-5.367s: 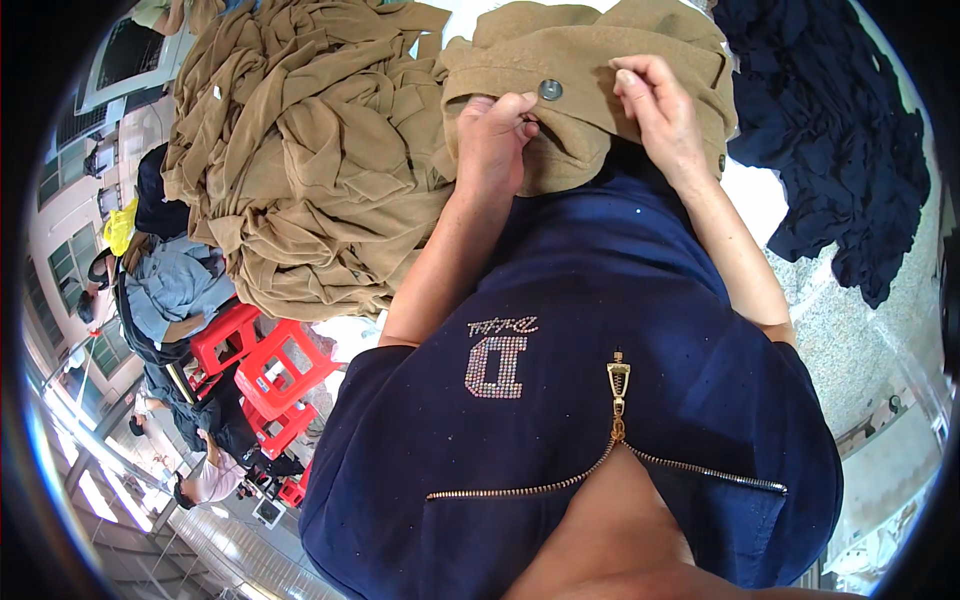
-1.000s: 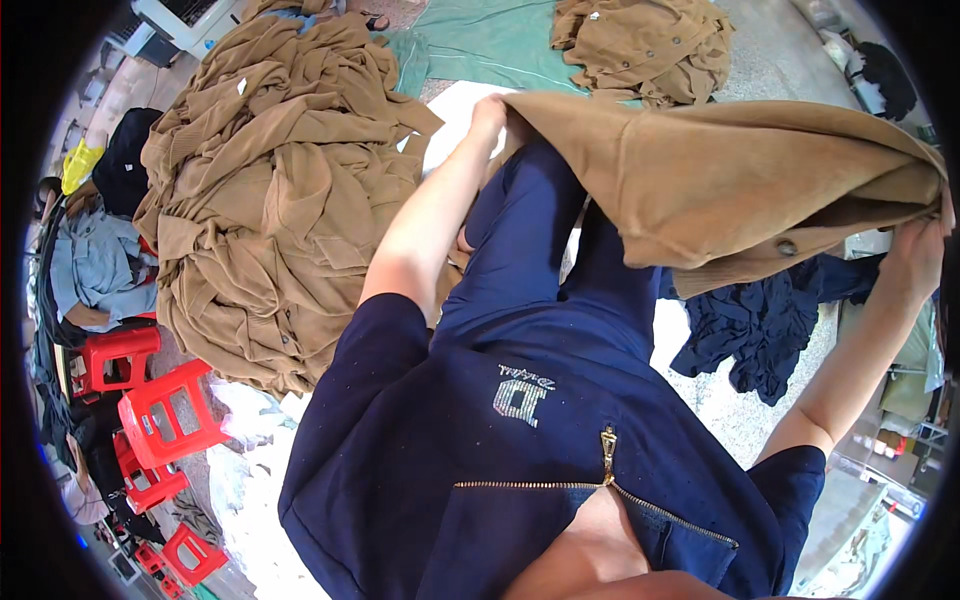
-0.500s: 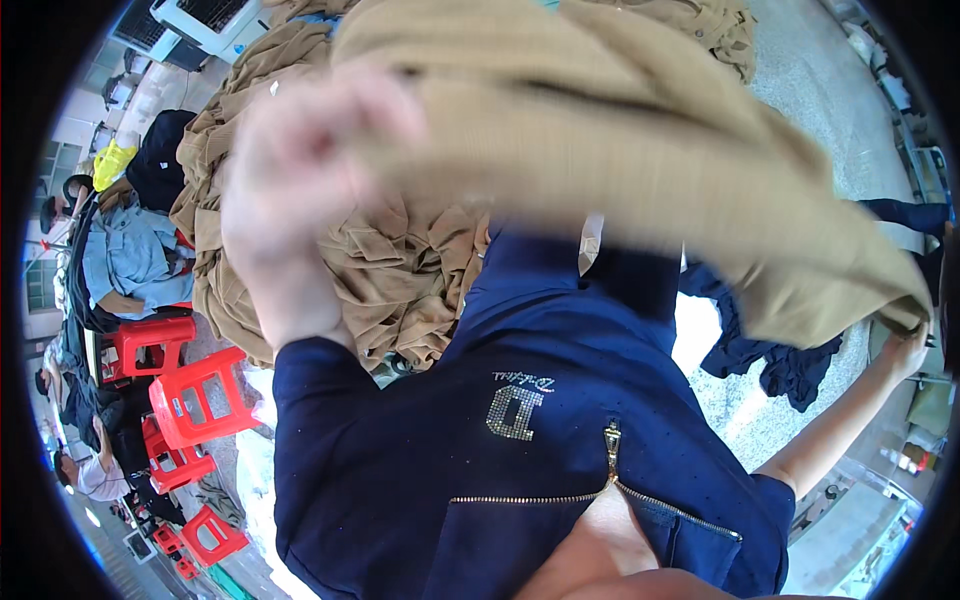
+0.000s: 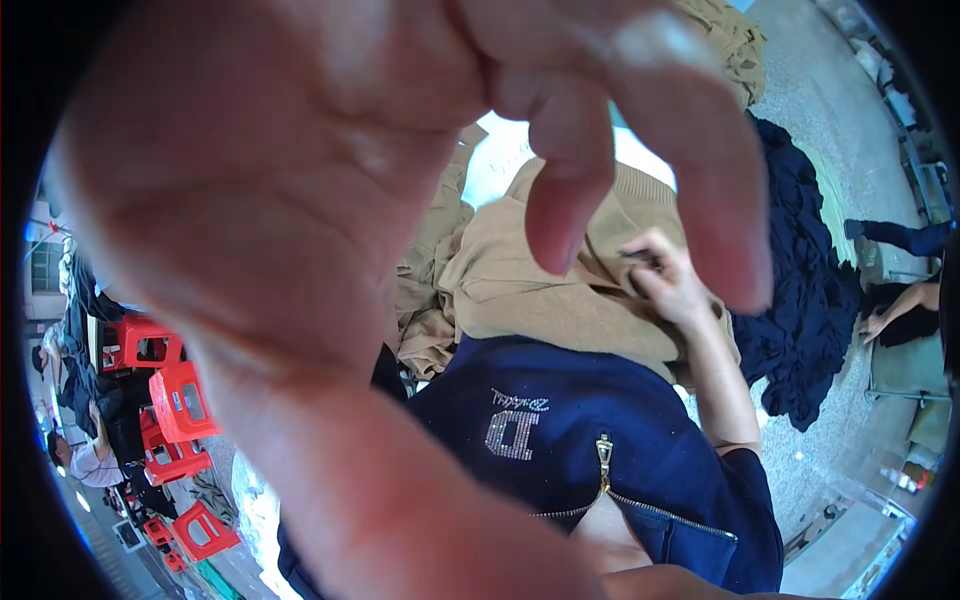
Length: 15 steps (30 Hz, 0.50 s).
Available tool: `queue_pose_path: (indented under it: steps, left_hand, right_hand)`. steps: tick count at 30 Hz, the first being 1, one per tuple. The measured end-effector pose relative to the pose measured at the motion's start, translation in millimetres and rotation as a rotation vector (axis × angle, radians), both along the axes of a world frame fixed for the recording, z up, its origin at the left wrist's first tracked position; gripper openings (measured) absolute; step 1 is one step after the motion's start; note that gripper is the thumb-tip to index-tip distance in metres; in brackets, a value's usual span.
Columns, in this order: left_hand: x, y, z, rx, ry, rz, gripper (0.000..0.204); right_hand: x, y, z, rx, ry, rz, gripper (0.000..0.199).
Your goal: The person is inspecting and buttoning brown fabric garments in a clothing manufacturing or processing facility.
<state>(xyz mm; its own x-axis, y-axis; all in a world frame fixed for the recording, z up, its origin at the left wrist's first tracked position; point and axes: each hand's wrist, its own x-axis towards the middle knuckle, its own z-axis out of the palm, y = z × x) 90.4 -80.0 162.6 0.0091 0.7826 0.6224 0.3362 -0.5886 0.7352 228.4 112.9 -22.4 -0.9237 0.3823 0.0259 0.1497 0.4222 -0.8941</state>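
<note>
My left hand (image 4: 330, 150) is raised very close to the camera and covers much of the upper left. Its fingers are apart and bent downward, and nothing shows between them. A tan knit garment (image 4: 530, 290) with a ribbed band lies across my lap. On its right part rests my right hand (image 4: 670, 285), fingers curled and closed on the cloth. My left hand hides part of the garment's far side and much of the tan pile to the left.
More tan garments (image 4: 425, 350) lie heaped on the left, others (image 4: 730, 45) at the far right. A navy clothing pile (image 4: 800, 290) is on the right, near another person's hand (image 4: 880, 325). Red plastic stools (image 4: 185, 400) stand left, with people (image 4: 80, 455) beyond.
The tan garment, stretched up and across the view before, has come down onto my lap. My left hand has let go and risen toward the camera. My right hand has moved inward.
</note>
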Motion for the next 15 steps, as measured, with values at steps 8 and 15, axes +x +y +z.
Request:
queue_pose_path:
  steps: [8, 15]
  left_hand:
    - [-64, 12, 27, 0.138, 0.122, 0.101, 0.070]
    - [-119, -75, 86, 0.481, 0.409, 0.160, 0.062]
  right_hand:
    - [-60, -19, -21, 0.254, 0.012, 0.168, 0.023]
    - [-80, -72, 4, 0.216, 0.139, 0.632, 0.033]
